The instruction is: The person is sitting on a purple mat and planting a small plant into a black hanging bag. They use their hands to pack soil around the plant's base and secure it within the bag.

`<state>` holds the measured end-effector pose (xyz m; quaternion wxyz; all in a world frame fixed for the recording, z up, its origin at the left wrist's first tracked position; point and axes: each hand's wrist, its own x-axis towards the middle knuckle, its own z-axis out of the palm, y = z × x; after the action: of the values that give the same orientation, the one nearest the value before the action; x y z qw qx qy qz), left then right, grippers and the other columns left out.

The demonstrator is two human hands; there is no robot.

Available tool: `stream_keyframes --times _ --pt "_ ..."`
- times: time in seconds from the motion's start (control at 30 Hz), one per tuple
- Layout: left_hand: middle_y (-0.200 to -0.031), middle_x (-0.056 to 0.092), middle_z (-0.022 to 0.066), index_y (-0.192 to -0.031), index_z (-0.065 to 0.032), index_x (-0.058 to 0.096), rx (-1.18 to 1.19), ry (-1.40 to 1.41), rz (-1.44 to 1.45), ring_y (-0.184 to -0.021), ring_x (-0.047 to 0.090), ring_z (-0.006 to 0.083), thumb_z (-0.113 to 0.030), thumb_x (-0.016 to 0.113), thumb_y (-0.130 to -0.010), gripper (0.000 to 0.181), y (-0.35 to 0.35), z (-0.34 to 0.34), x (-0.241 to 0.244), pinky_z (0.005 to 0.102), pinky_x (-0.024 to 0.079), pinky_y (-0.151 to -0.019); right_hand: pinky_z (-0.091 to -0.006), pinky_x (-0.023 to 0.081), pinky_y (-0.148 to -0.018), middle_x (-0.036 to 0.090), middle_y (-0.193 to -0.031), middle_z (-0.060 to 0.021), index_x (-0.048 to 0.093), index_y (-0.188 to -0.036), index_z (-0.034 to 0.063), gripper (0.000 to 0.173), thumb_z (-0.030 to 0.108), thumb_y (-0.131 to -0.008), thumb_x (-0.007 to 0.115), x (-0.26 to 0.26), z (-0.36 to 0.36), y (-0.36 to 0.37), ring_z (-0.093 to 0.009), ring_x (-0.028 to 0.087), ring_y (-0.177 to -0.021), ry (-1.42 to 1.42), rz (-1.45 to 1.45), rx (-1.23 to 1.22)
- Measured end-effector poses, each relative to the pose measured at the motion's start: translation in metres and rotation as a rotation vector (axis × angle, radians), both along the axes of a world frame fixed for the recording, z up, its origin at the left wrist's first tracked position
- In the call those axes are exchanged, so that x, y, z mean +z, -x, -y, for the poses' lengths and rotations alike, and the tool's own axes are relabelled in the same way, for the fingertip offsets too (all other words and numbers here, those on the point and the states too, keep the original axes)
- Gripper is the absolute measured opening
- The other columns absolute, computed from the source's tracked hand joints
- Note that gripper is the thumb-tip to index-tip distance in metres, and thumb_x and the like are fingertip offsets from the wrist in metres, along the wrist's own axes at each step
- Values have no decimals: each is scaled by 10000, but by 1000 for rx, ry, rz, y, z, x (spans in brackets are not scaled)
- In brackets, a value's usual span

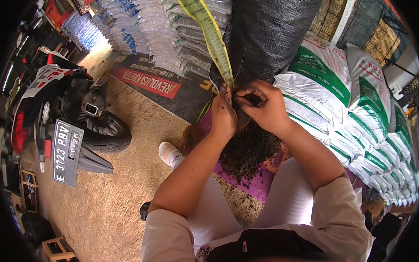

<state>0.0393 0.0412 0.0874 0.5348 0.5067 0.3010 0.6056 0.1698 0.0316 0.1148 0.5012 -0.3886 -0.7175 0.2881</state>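
Observation:
A long snake plant leaf (215,40), green with yellow edges, rises between my hands. My left hand (224,111) grips its base, with soil on the thumb and palm. Close beside it on the right, my right hand (260,101) has its thumb and fingertips pinched together near the leaf's base; whether they hold a root or anything else is hidden. Beneath my hands lies a heap of dark soil with fine roots (248,150) on a purple sheet (256,186). Another yellow-edged leaf (206,108) shows left of my left hand.
A parked motorcycle (102,129) stands at the left. White and green sacks (318,78) are stacked at the right. Ahead are a large roll of black netting (271,31), piles of plastic-wrapped packs (158,39) and a printed banner (142,78) on the floor.

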Motion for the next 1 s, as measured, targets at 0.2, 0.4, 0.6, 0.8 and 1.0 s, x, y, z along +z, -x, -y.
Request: stream_keyframes --times 0.2,0.4,0.6,0.8,1.0 --pt "-849 585 83 -937 28 575 40 45 42 -750 547 140 -328 370 -968 412 12 3 6 276 442 -695 -339 497 -768 573 -976 -148 641 -981 41 262 -30 -729 621 13 6 -3 -318 600 -876 -188 242 139" --pt "-858 588 86 -929 31 571 -61 77 170 -791 562 158 -149 442 -894 223 15 6 11 282 457 -707 -287 475 -762 583 -979 -92 630 -1015 28 234 2 -783 606 11 7 -9 -197 599 -871 6 23 237" --pt "-889 596 104 -956 23 563 -144 91 259 -793 576 177 -77 426 -842 205 21 3 8 285 469 -709 -238 450 -777 606 -962 -49 559 -1083 -18 288 -34 -795 559 32 14 -14 -116 566 -897 480 -411 315" --pt "-936 595 121 -1012 33 548 -173 219 354 -838 593 195 -155 434 -873 260 16 0 6 312 492 -746 -253 463 -817 588 -1029 -86 548 -1054 -29 313 -130 -758 548 15 8 -2 -131 563 -983 122 -323 221" --pt "-996 575 136 -1086 41 509 -307 103 480 -878 601 217 -273 386 -917 377 17 3 6 329 502 -787 -255 471 -826 583 -992 -103 602 -986 -7 314 -137 -703 562 0 7 -2 -166 587 -963 -11 -80 173"
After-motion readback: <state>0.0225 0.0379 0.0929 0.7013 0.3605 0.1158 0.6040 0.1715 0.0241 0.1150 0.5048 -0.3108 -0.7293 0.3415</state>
